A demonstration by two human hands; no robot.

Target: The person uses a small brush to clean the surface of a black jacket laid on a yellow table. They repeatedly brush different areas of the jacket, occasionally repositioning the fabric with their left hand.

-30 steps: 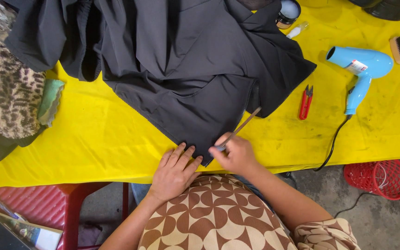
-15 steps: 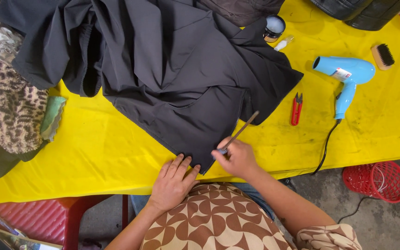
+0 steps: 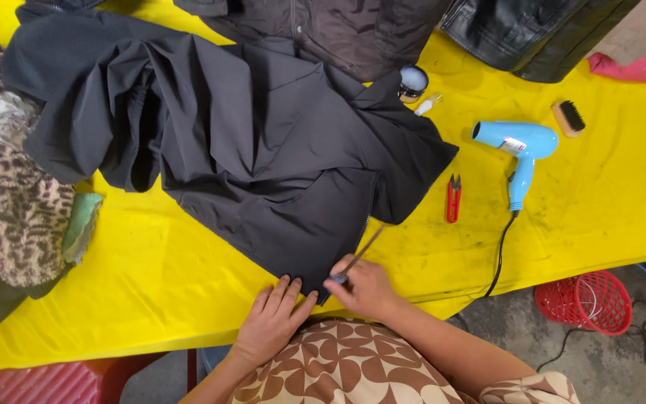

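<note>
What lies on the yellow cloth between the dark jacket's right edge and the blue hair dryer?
In the head view, small red snips lie between the dark jacket and the blue hair dryer, touching neither.

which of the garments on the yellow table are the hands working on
The dark grey jacket spread flat in the middle. Both hands rest at its lower hem by the zipper; the brown and black jackets lie untouched at the far edge.

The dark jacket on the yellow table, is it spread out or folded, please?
Spread out: the dark jacket lies open and rumpled across the yellow table, not stacked in folds.
</note>
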